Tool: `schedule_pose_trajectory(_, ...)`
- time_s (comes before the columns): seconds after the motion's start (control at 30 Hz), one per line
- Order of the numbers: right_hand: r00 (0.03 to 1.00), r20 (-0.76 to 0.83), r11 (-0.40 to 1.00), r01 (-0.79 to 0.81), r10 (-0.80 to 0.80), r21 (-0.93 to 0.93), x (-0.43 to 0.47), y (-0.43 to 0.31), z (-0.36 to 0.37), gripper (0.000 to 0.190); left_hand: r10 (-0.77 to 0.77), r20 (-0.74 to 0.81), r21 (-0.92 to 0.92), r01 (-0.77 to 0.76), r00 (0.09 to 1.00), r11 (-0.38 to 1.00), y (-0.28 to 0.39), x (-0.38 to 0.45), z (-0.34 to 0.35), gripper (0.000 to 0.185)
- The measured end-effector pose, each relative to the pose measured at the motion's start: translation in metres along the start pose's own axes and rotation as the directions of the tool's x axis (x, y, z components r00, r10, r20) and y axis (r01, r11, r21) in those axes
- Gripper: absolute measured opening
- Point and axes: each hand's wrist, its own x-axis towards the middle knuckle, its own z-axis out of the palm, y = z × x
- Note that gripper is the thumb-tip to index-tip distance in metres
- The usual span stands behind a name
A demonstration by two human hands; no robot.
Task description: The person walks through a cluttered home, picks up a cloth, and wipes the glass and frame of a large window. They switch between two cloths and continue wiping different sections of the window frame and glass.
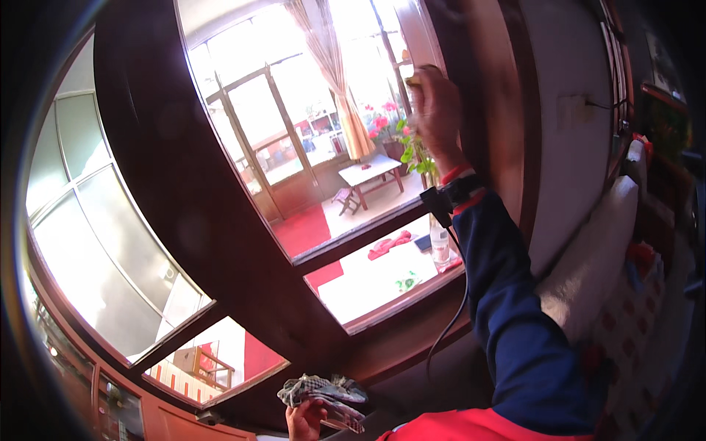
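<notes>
My right hand [438, 113] is raised to the right edge of a large glass window pane [259, 110], its fingers curled on a small yellowish thing, partly hidden and too blurred to name. A dark strap and a cabled device sit at that wrist. Low in the view, my left hand [306, 420] grips a bunched checked cloth [325, 396] below the dark wooden window frame [220, 237].
Behind the glass are a white-topped low table [369, 170], a folding stool [346, 199], pink flowers [380, 124] and a curtain [342, 82]. A clear bottle [440, 245] and red cloth [389, 245] lie beyond the lower pane. A pale sofa or bed [590, 264] is at right.
</notes>
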Motion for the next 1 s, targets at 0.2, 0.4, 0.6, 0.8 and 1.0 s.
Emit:
schedule_pose_trajectory(0.2,0.986,-0.168,0.994,-0.012,-0.006,-0.106,-0.044,-0.011,0.019,0.021,-0.021,0.018,0.033,0.021,1.000,0.999,-0.012,0.030,-0.008,0.016)
schedule_pose_trajectory(0.4,0.863,0.479,0.957,0.016,-0.160,0.291,-0.075,-0.086,0.064,0.019,-0.018,0.074,0.020,0.016,0.997,1.000,-0.016,0.055,0.022,0.015)
schedule_pose_trajectory(0.6,0.904,0.043,0.854,0.385,-0.426,0.349,0.057,-0.042,0.097,0.011,-0.024,0.138,0.043,0.018,0.990,0.999,-0.019,0.058,0.029,0.016)
schedule_pose_trajectory(0.8,0.767,0.589,0.944,-0.064,0.255,-0.325,0.130,0.038,0.042,0.049,0.018,0.089,-0.010,-0.017,0.996,1.000,-0.017,0.049,0.026,0.017)
schedule_pose_trajectory(1.0,0.903,0.109,0.897,0.427,-0.416,-0.113,-0.005,0.050,-0.018,0.033,0.039,0.138,-0.026,-0.036,0.990,0.999,-0.010,0.029,0.043,0.019)
